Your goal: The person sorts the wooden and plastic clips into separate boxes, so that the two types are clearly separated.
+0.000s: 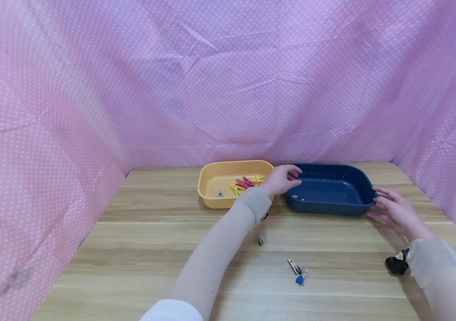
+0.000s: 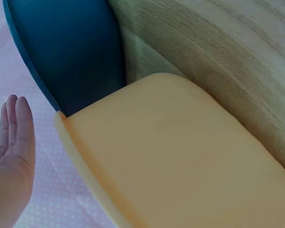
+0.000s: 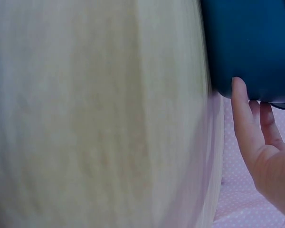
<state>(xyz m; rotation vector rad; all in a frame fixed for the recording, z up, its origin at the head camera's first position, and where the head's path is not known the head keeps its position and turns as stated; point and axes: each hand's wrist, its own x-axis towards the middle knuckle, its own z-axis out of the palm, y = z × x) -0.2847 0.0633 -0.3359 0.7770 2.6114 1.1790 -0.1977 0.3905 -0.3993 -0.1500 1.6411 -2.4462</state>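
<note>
A dark blue basin stands at the back right of the table, beside a yellow basin. Several yellow and pink clothespins lie inside the yellow one, partly hidden by the left arm. My left hand hovers by the near rims of the two basins, at the blue one's left end, fingers loosely extended and holding nothing. In the left wrist view that hand is apart from both walls. At the blue basin's right end, my right hand touches the outer wall with extended fingers; the right wrist view shows its fingertips against the wall.
On the wooden table lie a small clothespin and, nearer, another clothespin next to a small blue piece. Pink dotted cloth hangs behind and at both sides. A small pale item is in the yellow basin.
</note>
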